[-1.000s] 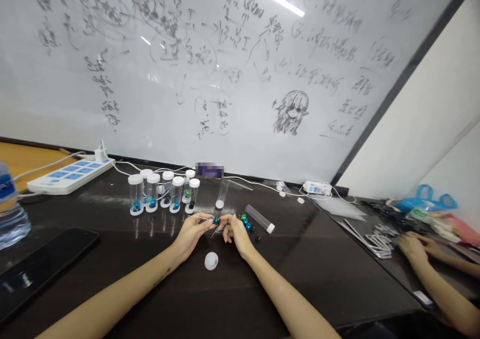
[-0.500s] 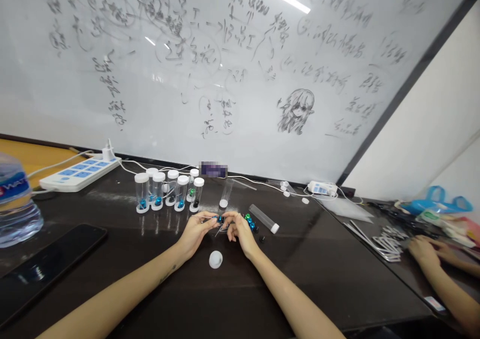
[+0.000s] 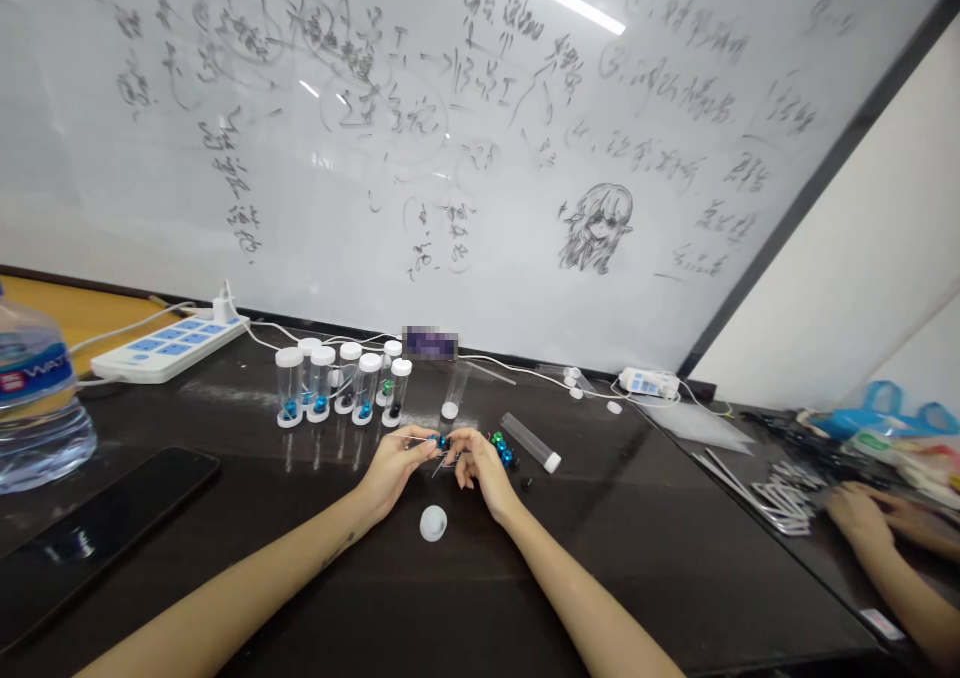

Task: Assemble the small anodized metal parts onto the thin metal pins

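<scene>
My left hand (image 3: 395, 468) is closed in a pinch on a small shiny blue bead (image 3: 435, 442) with a thin pale wire or cord. Facing it, my right hand (image 3: 480, 468) is closed at the fingertips, touching the far side of the small blue and dark parts. Just what it grips is partly hidden by the fingers. A thin stick-like piece (image 3: 441, 466) shows below the fingertips. Right of my right hand lies a group of green, blue and black beads (image 3: 504, 448). Nearer to me, a round white cap (image 3: 433, 524) rests on the dark table.
Several capped clear tubes (image 3: 322, 388) with coloured beads stand at left. Loose clear tubes (image 3: 529, 440) lie at right and behind my hands. A phone (image 3: 112, 538), a water bottle (image 3: 37, 398) and a power strip (image 3: 172, 348) sit left. Another person's hands (image 3: 862, 518) are far right.
The whole view has shifted slightly, with things appearing a little farther right. Both hands keep nearly the same pose around the small parts.
</scene>
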### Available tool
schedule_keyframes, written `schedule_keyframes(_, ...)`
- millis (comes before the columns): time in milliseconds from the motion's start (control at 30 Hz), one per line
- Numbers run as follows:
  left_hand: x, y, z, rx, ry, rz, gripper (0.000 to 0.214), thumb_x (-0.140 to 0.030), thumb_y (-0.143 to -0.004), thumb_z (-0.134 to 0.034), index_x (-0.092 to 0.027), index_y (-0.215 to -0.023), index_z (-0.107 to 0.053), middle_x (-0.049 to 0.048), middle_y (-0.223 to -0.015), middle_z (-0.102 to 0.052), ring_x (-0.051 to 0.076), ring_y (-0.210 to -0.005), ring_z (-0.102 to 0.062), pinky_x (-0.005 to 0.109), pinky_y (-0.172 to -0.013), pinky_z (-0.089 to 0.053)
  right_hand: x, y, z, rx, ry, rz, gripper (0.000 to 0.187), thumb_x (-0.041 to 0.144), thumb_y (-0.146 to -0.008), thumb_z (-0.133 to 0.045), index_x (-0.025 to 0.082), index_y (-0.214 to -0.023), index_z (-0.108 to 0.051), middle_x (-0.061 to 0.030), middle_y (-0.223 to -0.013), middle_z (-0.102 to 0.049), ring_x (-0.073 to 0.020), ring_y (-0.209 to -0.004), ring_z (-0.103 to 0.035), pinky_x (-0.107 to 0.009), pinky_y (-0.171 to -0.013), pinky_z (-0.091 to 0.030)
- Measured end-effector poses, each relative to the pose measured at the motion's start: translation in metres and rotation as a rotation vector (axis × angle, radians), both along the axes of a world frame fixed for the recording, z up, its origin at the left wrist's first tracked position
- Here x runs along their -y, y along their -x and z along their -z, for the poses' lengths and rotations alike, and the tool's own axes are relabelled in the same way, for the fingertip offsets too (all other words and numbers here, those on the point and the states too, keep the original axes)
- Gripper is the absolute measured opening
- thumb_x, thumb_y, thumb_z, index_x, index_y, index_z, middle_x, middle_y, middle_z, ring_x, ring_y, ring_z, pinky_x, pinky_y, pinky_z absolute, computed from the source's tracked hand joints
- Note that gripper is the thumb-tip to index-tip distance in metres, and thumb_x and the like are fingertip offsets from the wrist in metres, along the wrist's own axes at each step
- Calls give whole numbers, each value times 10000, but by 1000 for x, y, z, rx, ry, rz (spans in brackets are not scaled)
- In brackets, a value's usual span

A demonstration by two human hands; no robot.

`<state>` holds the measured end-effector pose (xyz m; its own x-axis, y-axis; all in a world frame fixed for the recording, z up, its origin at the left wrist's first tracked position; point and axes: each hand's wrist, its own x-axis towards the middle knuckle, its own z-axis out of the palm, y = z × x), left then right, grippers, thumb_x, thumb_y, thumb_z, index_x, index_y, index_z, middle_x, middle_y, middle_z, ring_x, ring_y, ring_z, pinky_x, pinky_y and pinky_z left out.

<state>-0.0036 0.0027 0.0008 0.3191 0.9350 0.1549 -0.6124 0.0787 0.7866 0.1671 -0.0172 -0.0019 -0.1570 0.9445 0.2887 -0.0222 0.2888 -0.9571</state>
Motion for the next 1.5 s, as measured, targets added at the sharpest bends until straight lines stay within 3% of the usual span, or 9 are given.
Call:
schedule_keyframes(200, 0, 0, 1, 0, -8, 8, 178, -189, -615, -801, -149, -765, -714, 38, -768, -708, 158, -736, -643, 285, -770, -476, 0, 0, 0, -4, -11, 16, 455, 566, -909, -348, 186, -1062, -547, -30, -774, -610, -66, -412, -474, -169, -350, -257)
schedule_keyframes(433, 0, 0, 0, -16, 7, 11, 183, -187, -615, -801, -147, -770, -714, 30, -739, -699, 145, -710, -635, 271, -752, -480, -4, -1, 5, 4, 32, 1, 554, 631, -879, -327, 145, -963, -577, -51, -719, -629, -70, -394, -471, -171, -342, -269)
schedule_keyframes(767, -2, 0, 4, -10, -4, 5, 168, -189, -626, -796, -153, -770, -718, 30, -772, -699, 147, -744, -632, 275, -778, -484, -2, 0, 3, 14, -25, 39, 453, 561, -916, -334, 182, -1002, -566, -19, -745, -595, -57, -396, -462, -163, -340, -246)
schedule_keyframes(1000, -3, -1, 4, 2, 9, 3, 157, -173, -646, -783, -144, -782, -711, 29, -789, -701, 144, -768, -639, 272, -794, -490, -5, -1, 8, 9, 5, 17, 498, 587, -906, -322, 152, -960, -558, -28, -715, -603, -58, -393, -468, -157, -346, -271)
schedule_keyframes(1500, -1, 0, 2, -22, -24, 11, 152, -177, -669, -767, -131, -801, -708, 45, -803, -701, 151, -774, -642, 284, -802, -488, -3, 0, 4, 8, -25, 13, 462, 557, -922, -325, 177, -1058, -549, -12, -743, -589, -52, -391, -467, -157, -337, -244)
